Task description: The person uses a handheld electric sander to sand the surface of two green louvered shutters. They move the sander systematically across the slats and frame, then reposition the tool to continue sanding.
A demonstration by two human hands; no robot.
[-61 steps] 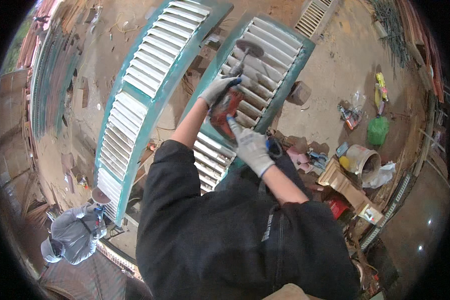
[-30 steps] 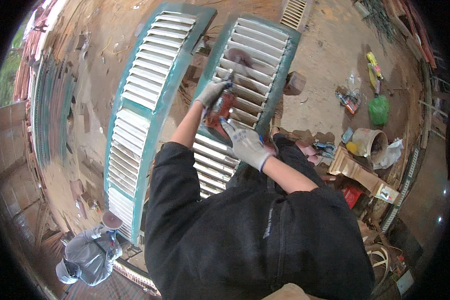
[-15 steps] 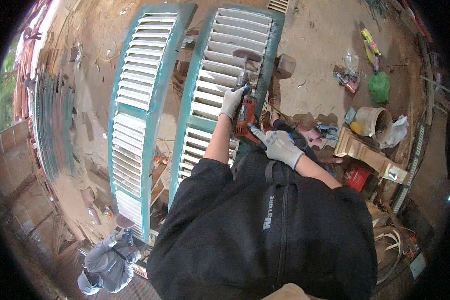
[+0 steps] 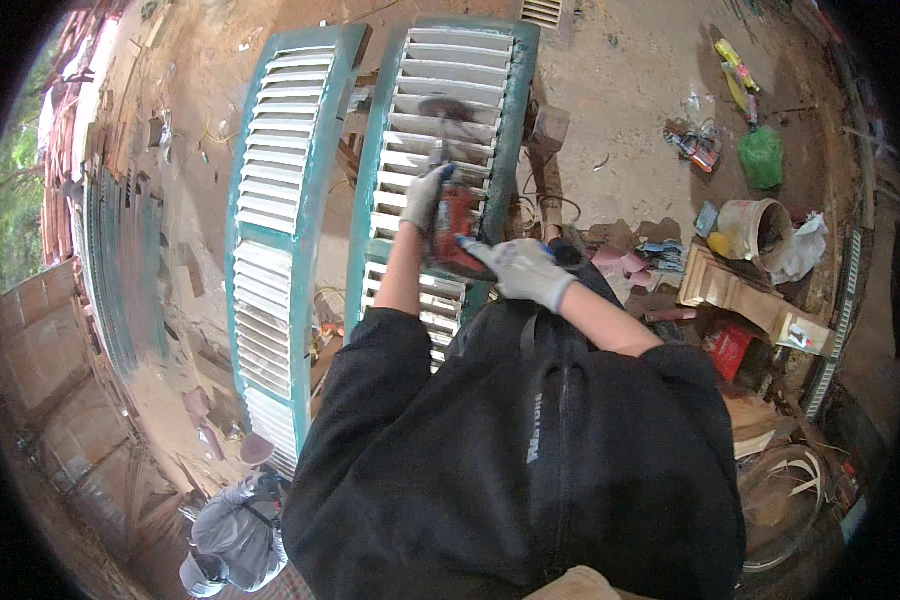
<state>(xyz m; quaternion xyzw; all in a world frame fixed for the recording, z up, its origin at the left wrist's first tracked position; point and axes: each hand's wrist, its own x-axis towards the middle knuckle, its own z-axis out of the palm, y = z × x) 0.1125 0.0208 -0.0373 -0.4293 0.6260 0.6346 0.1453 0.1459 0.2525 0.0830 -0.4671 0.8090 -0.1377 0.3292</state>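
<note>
A red power drill with a round sanding disc at its front end lies over the nearer green shutter with white louvre slats. My gloved left hand is wrapped around the drill's front part, behind the chuck. At the rear, my gloved right hand grips the drill's handle. Motion smears the disc and the drill body. The disc is over the upper slats; whether it touches them I cannot tell. Both gloves are pale grey with blue on the fingers.
A second green shutter lies to the left. Beyond its near end, a co-worker in grey holds a tool with a disc. On the right are a bucket, a green bag and a wooden piece.
The drill and both my hands have shifted left across the slats, the disc with them. The view has moved slightly too. My grip looks the same.
</note>
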